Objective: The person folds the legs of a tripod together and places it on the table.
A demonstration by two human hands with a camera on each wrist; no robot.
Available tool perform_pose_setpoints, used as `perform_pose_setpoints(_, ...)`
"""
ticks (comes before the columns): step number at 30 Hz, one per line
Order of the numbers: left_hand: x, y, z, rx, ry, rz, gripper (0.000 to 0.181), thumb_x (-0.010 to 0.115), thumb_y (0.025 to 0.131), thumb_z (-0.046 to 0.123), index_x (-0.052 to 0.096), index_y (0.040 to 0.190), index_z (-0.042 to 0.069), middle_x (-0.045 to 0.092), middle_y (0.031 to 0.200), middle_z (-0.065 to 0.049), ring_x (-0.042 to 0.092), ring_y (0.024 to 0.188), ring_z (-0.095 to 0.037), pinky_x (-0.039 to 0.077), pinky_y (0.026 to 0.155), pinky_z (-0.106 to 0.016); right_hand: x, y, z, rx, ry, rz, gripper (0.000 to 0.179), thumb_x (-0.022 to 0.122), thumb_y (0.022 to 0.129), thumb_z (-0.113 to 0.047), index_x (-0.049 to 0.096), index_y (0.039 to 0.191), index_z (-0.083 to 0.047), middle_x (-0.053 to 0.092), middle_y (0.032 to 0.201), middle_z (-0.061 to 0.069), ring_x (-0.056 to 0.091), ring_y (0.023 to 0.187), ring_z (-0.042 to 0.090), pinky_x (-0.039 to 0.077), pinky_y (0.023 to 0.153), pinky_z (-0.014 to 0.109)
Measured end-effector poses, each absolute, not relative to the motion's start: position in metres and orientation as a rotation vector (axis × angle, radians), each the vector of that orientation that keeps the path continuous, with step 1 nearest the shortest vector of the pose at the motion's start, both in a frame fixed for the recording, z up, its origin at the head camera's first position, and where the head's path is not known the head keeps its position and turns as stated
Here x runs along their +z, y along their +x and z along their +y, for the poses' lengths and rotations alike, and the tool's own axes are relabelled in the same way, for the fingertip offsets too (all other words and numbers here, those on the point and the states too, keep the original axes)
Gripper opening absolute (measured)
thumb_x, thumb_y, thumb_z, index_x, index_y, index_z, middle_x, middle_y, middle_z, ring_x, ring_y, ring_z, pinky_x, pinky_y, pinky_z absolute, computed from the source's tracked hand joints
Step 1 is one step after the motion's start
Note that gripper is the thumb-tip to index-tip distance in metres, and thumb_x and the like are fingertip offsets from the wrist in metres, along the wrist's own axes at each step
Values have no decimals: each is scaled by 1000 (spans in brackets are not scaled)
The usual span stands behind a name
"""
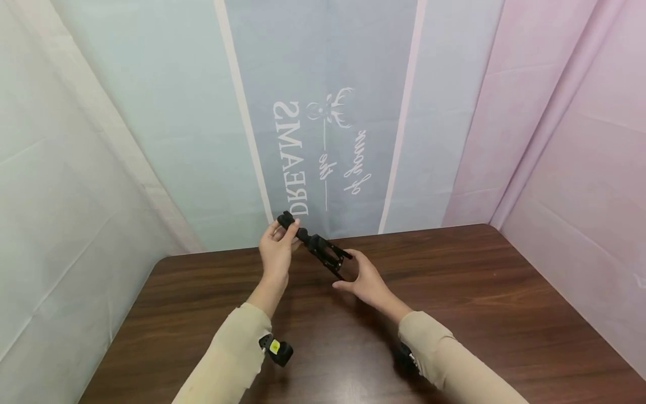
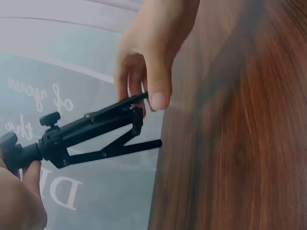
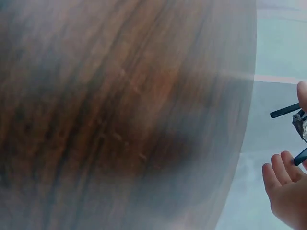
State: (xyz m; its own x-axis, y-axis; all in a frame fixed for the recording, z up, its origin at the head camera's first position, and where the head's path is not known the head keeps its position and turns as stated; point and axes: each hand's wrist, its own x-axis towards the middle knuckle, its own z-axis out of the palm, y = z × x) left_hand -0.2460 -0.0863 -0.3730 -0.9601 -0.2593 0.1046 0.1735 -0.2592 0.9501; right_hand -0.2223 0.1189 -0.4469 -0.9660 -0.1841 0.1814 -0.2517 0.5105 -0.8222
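Observation:
A small black tripod (image 1: 317,244) is held at a slant above the far edge of the table, its legs pointing down and right. My left hand (image 1: 276,253) grips its head end between thumb and fingers. In the left wrist view, a knob (image 2: 50,119) stands out from the tripod's body, and the legs are partly spread. Around the leg ends is my right hand (image 1: 370,281), its thumb and fingers apart and touching the legs. The right wrist view catches only the leg tips and part of that hand (image 3: 290,196) at its right edge.
Below the hands lies a dark brown wood-grain table (image 1: 323,348). Behind it hangs a grey-blue cloth backdrop (image 1: 323,56) with mirrored white lettering. Pale cloth walls stand at left and right. Both sleeves carry black wrist devices, one (image 1: 276,349) with a yellow sticker.

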Motion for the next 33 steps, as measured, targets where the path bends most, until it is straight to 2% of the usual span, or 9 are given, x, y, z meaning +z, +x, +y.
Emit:
perform_pose_setpoints(5,-378,-242,-96,-2257,-48,-1732,35,77,89,14,64,117,-1,71,110,-17,72,91,-16,58,82,-35,-442,-222,125,1346,430,-2647,76,89,76,-17,51,141,-4,55,134,16,50,127,38,44,99,55)
perform_pose_setpoints(9,-386,-240,-109,-2165,-165,-1848,33,77,88,13,64,113,-4,73,106,-14,71,95,-15,56,86,-30,-439,-225,136,1273,487,-2638,76,90,74,-19,53,140,-6,58,129,17,54,120,37,47,96,54)
perform_pose_setpoints(16,-398,-239,-137,-1828,-253,-2241,32,84,79,19,75,108,9,73,108,-4,65,105,-17,53,86,-28,-425,-233,158,1158,562,-2630,73,90,72,-11,57,138,-7,58,132,14,55,118,39,47,94,57)
perform_pose_setpoints(22,-404,-243,-151,-1647,-275,-2486,30,86,77,18,78,106,14,72,106,-6,65,93,-22,50,68,-31,-413,-240,165,993,621,-2677,71,90,73,-11,58,137,-6,58,134,14,54,121,37,47,95,55)
perform_pose_setpoints(28,-413,-249,-153,-1454,-355,-2610,30,85,79,16,77,108,12,72,105,-7,65,84,-18,50,64,-29,-415,-246,166,903,613,-2759,72,88,75,-13,56,139,-9,54,138,15,50,127,37,46,97,56)
perform_pose_setpoints(31,-420,-251,-153,-1371,-387,-2654,31,83,81,16,77,111,12,73,100,-6,61,69,-16,48,59,-30,-420,-250,165,863,608,-2790,71,88,75,-15,56,139,-9,55,137,14,51,126,35,48,95,54)
perform_pose_setpoints(33,-427,-252,-153,-1342,-388,-2680,31,83,81,18,76,111,12,73,100,-3,58,66,-14,48,59,-30,-424,-253,164,832,612,-2801,71,89,75,-15,56,138,-8,56,136,14,50,127,36,49,95,54)
